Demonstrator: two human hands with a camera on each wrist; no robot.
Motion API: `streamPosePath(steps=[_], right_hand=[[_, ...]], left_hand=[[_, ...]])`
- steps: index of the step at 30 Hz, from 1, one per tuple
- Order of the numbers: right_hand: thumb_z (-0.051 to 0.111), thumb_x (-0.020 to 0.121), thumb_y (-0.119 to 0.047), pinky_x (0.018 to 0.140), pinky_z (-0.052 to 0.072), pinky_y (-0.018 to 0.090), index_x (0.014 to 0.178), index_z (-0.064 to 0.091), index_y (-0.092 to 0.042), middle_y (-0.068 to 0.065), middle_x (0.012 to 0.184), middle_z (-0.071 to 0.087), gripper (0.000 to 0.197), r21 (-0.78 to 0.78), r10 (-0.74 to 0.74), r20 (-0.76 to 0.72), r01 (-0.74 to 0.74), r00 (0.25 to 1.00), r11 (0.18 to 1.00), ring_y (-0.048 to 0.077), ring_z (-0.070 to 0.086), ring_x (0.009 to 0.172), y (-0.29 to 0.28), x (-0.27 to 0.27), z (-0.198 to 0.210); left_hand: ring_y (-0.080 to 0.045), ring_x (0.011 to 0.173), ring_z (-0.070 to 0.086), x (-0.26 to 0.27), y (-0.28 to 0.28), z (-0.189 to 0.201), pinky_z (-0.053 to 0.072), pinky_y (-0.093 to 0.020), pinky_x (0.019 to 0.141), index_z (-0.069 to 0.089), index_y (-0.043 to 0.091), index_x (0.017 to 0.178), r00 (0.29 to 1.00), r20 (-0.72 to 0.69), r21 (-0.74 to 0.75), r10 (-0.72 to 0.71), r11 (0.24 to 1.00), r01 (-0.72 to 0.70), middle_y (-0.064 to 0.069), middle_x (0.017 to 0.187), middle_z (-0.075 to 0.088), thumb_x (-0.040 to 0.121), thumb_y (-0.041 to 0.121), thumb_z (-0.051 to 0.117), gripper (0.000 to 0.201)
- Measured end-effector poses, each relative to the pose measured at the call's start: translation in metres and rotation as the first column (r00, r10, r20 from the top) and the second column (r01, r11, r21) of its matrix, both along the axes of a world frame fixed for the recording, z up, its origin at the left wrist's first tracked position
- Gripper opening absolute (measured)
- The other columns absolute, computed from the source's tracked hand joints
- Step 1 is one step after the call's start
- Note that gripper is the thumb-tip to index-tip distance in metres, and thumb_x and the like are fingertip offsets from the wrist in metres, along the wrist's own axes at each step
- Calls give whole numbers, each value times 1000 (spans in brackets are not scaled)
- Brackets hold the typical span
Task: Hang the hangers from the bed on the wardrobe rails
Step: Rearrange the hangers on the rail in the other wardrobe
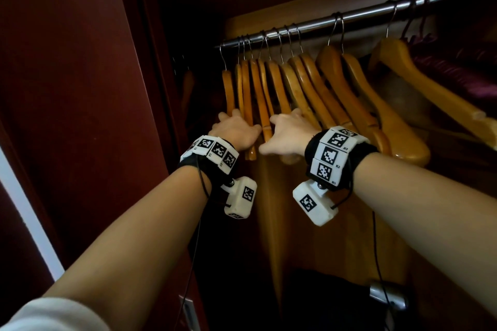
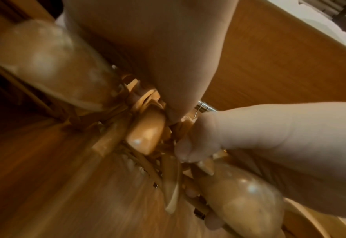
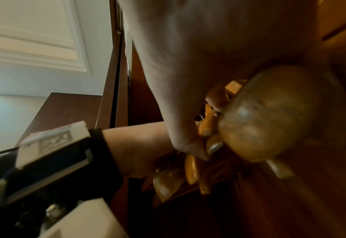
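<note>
Several wooden hangers hang by wire hooks on the metal rail inside the wardrobe. Both hands reach in among their lower arms. My left hand lies over the leftmost group, with its thumb against them and two hanger ends poking out below the palm. My right hand holds the neighbouring hangers, one arm passing between thumb and forefinger. The right wrist view has my right hand with its thumb pressed on rounded hanger ends. The left wrist view shows my left hand beside a hanger end; most fingertips are hidden.
The dark red wardrobe door stands open on the left. A purple garment hangs on the far right of the rail. Below the hangers lie a dark bundle and a metal fitting. The wardrobe's pale wooden back panel is close behind.
</note>
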State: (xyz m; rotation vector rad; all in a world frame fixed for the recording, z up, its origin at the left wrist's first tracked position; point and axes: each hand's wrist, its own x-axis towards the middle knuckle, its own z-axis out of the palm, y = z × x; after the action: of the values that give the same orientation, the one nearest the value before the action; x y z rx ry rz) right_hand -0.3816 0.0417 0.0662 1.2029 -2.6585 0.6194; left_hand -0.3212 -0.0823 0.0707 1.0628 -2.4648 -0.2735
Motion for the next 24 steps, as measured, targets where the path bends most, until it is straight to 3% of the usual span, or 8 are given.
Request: streamPosePath(steps=[7, 14, 19, 22, 24], right_hand=[[72, 64, -50, 55, 35, 30, 98, 57, -20, 15, 119, 49, 48, -41, 8, 6, -7, 1000, 999, 28, 55, 98, -7, 3, -2], [77, 67, -54, 71, 45, 33, 114, 58, -19, 12, 119, 39, 61, -38, 40, 18, -39, 999, 999, 27, 54, 90, -21, 5, -1], [77, 67, -56, 63, 45, 32, 119, 56, -19, 9, 113, 35, 67, -9, 41, 7, -41, 999, 999, 25, 53, 77, -35, 8, 2], [77, 68, -55, 58, 43, 30, 115, 55, -18, 11, 117, 37, 64, 6, 51, 10, -51, 999, 999, 25, 54, 74, -43, 9, 5], [77, 67, -55, 60, 46, 31, 110, 56, -18, 11, 119, 37, 61, 18, 59, 19, -59, 998, 998, 27, 57, 76, -49, 10, 7]], left_hand=[[-43, 134, 36, 2, -4, 4, 37, -52, 105, 24, 12, 150, 996, 9, -1, 87, 996, -87, -17, 153, 25, 97, 51, 43, 68], [-45, 135, 33, -1, -14, 10, 35, -50, 107, 20, 8, 150, 992, 17, 51, 123, 991, -124, -20, 153, 22, 100, 48, 39, 67], [-47, 138, 28, -4, -24, 16, 32, -53, 109, 18, 6, 151, 988, 4, 86, 155, 984, -155, -22, 155, 19, 100, 47, 38, 69], [-46, 140, 25, -7, -27, 20, 31, -54, 109, 18, 6, 151, 981, -11, 110, 192, 976, -189, -21, 156, 18, 100, 46, 38, 67], [-45, 140, 25, -8, -30, 22, 31, -54, 109, 20, 7, 151, 973, -18, 122, 229, 967, -226, -19, 157, 19, 101, 44, 38, 65]])
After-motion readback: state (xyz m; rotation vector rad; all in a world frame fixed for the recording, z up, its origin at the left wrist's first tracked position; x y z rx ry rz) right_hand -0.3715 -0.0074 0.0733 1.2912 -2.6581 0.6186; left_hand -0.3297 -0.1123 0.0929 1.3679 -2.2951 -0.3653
